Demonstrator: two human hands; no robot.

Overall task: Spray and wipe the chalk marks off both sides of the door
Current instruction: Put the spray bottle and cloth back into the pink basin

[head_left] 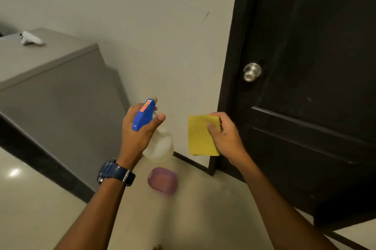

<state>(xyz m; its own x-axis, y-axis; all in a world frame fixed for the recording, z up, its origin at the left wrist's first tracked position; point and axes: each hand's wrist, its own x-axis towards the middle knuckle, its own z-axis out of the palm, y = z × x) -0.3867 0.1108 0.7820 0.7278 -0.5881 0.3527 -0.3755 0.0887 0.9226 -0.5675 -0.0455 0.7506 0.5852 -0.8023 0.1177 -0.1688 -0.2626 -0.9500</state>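
Note:
A dark, nearly black panelled door fills the right side, with a round silver knob near its left edge. I make out no clear chalk marks on its face, only faint specks. My left hand grips a white spray bottle by its neck, under the blue trigger head, nozzle pointing away from me. My right hand pinches a folded yellow cloth just left of the door frame, below the knob.
A grey cabinet stands at the left against the white wall, with a small white object on top. A purple plastic container lies on the light tiled floor below my hands. A dark skirting strip runs along the wall.

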